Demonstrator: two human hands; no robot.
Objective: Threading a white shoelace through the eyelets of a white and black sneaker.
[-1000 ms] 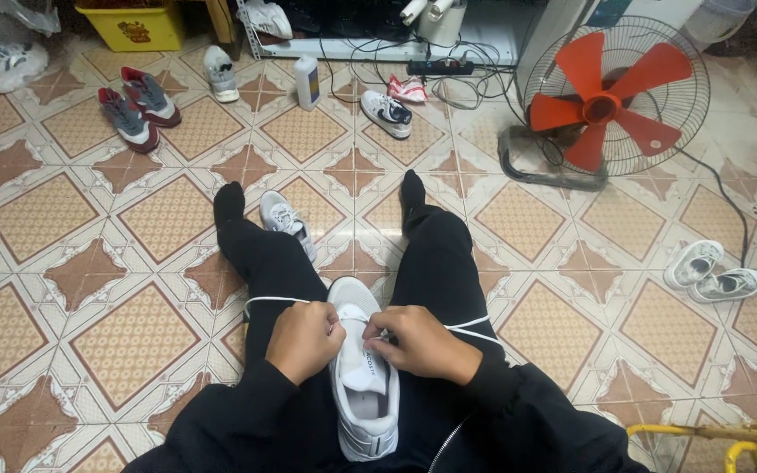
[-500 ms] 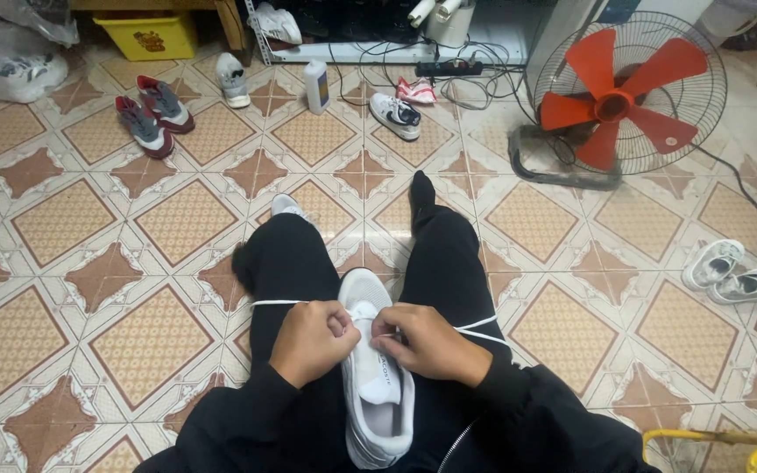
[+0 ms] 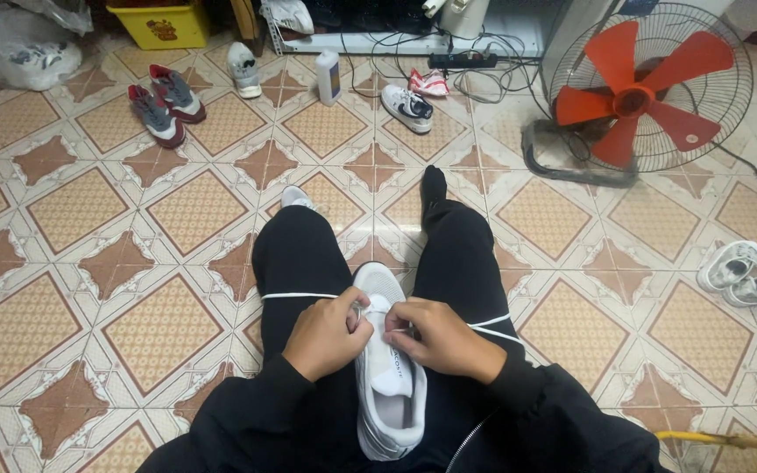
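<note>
I see both hands at lower centre of frame: left hand [image 3: 326,335] and right hand [image 3: 439,337] each pinching the white lace [image 3: 298,296] over the white shoe [image 3: 385,368], which lies btw. the legs on the tiled floor [image 3: 159,324].

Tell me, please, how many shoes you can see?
8: lap shoe, one on the left foot, red pair far left, grey shoe and white shoe ahead, white pair right. The bag may hide more.

Shoe [image 3: 387,377]: on the lap, between both legs.
Fan [image 3: 650,88]: floor's far right.
Bottle [image 3: 328,77]: floor's far edge.
</note>
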